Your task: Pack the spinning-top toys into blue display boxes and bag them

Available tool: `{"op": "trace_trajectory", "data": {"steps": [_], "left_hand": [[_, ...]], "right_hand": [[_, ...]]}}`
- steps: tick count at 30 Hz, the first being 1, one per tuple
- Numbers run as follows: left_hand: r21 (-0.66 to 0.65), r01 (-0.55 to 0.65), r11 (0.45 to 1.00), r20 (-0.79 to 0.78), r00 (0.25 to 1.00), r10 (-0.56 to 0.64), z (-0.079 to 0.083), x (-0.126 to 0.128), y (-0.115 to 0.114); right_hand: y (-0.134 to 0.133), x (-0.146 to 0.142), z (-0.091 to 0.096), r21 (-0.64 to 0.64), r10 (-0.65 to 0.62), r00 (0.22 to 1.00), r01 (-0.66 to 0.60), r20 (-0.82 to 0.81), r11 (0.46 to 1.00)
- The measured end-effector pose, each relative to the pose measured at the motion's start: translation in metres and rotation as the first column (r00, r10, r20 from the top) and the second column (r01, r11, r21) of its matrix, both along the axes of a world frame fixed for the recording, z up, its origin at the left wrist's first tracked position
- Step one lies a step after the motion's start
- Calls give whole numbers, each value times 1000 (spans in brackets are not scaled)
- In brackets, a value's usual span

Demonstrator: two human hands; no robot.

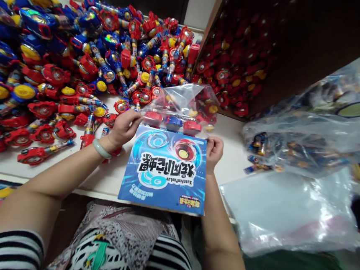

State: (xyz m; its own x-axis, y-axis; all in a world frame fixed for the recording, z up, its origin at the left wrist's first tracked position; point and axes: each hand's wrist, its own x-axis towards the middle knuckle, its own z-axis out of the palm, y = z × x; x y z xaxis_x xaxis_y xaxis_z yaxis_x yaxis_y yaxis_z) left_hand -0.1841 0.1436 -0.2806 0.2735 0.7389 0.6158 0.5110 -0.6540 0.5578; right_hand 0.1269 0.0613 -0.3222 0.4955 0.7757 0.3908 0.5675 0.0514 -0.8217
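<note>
Across the upper left of the frame, a heap of red and blue spinning-top toys (56,73) spreads over the white table (107,179). To its right, the left hand (124,129), a pale bangle (102,148) on its wrist, has thumb and fingers pressed together, seemingly pinching the left edge of a clear bag (183,95) just above the box's upper left corner. The blue box (164,167) sits at lower centre, between the hands and mostly below them, its printed face upside down; it looks nearly square, so no long axis stands out, though its row of toys (174,122) runs left to right along the top, under the film. The right hand (214,151) is the nearer, its fingers curled at the box's upper right corner; whether they pinch card or film I cannot tell. Beyond, a brown carton (300,53) holds more toys at upper right, and a filled plastic bag (304,154) and flat plastic sheets (286,211) lie at right.
</note>
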Motion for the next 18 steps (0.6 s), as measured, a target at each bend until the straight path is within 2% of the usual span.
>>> {"op": "trace_trajectory", "data": {"steps": [4, 8, 10, 15, 18], "left_hand": [[135, 72, 988, -16, 997, -70, -11, -15, -33], [211, 65, 975, 44, 996, -76, -19, -19, -56], [197, 38, 980, 55, 997, -50, -19, -18, -61], [134, 86, 987, 30, 995, -91, -14, -17, -60], [160, 123, 980, 48, 990, -132, -16, -20, -63]], "right_hand": [[-27, -2, -4, 157, 32, 998, -40, 54, 987], [-41, -4, 0, 114, 79, 997, -79, 8, 990], [-42, -7, 5, 91, 83, 996, -80, -34, 993], [-48, -16, 6, 113, -33, 977, 58, -210, 992], [-66, -19, -3, 192, 24, 986, 8, -163, 981]]}}
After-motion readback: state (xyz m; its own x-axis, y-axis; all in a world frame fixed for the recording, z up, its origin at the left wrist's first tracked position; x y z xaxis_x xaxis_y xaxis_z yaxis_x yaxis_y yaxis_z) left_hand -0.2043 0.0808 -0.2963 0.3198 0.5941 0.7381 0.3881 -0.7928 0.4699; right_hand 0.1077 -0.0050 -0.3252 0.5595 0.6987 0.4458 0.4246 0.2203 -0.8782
